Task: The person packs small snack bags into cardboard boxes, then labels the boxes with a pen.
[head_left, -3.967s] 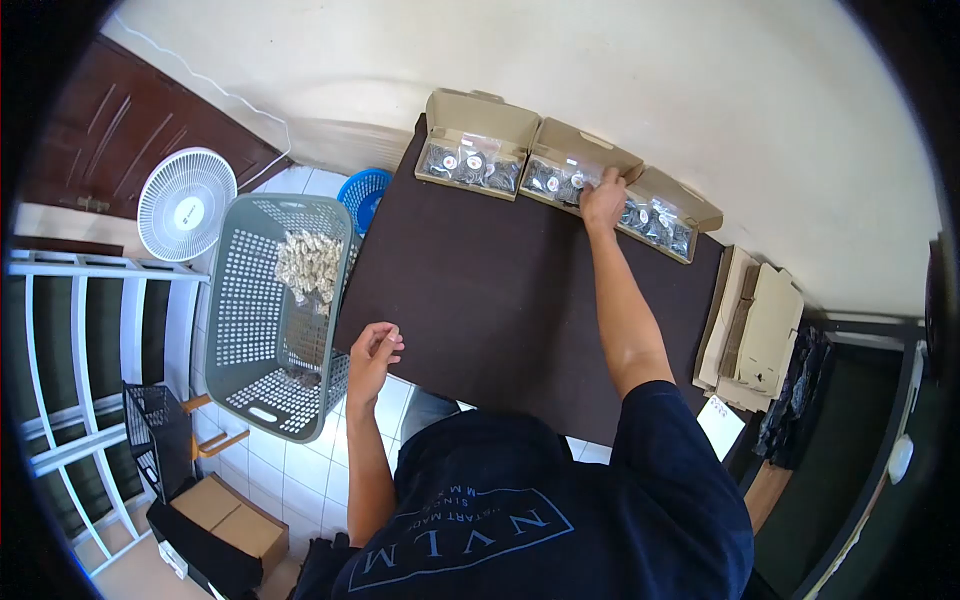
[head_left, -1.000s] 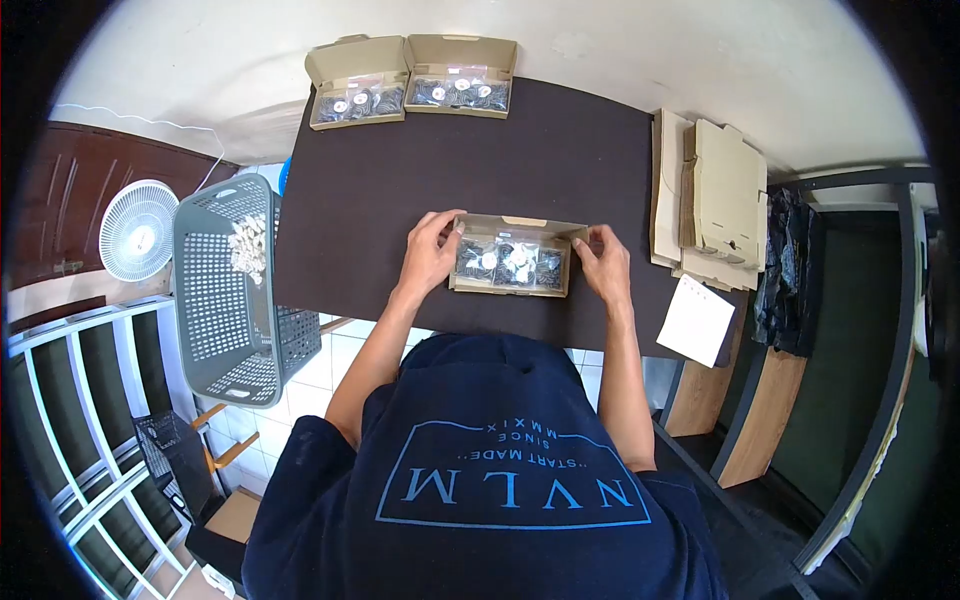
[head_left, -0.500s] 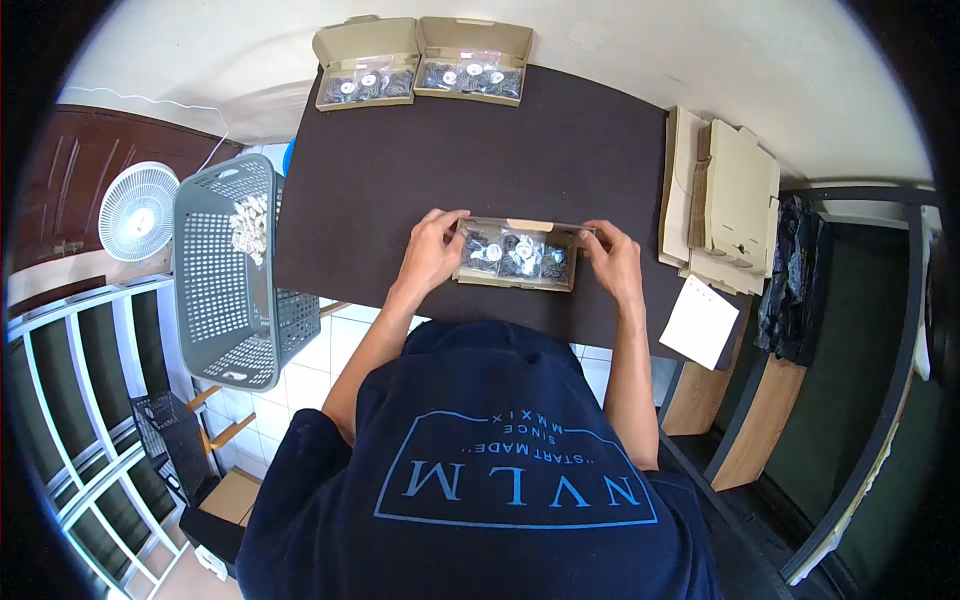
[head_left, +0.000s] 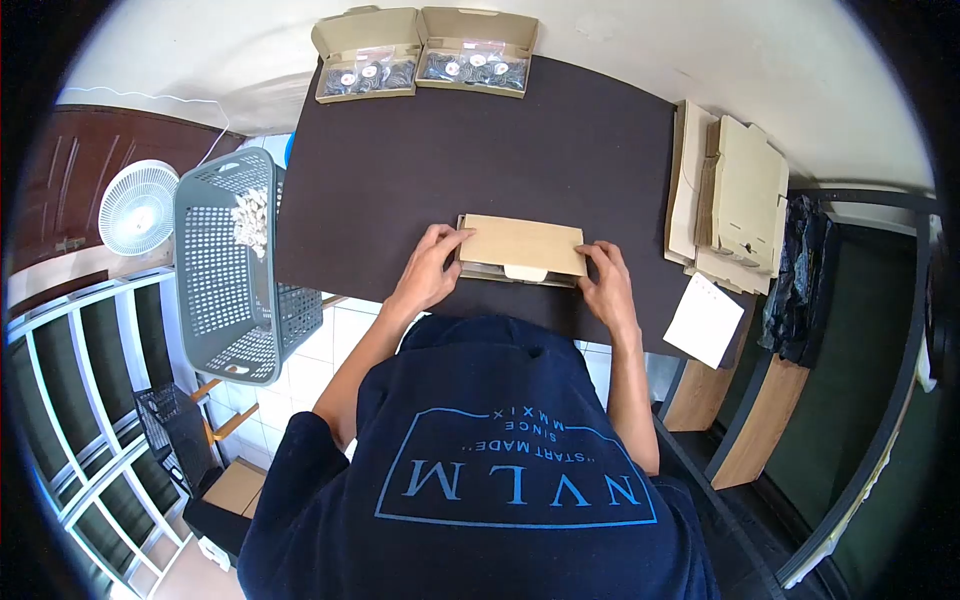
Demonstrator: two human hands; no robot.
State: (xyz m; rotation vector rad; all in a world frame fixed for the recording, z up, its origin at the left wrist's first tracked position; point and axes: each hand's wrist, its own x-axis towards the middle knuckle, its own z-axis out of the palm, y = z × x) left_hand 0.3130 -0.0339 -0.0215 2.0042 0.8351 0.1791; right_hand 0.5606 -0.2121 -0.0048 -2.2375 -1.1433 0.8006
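Observation:
A flat cardboard box (head_left: 522,245) lies on the dark table (head_left: 480,160) near its front edge, its lid folded down over the contents. My left hand (head_left: 430,268) grips the box's left end, fingertips on the lid's corner. My right hand (head_left: 606,284) holds its right end the same way. Two open cardboard boxes (head_left: 367,70) (head_left: 477,65) with small dark packets stand side by side at the table's far edge.
A grey perforated laundry basket (head_left: 225,270) with pale items stands left of the table, a white fan (head_left: 138,208) beyond it. Flat unfolded cartons (head_left: 735,200) are stacked at the table's right end, with a white sheet (head_left: 703,320) near them.
Four seconds ago my right hand reached to the boxes at the far edge. One box then came to the front, open with packets showing; now its lid is folded down over them.

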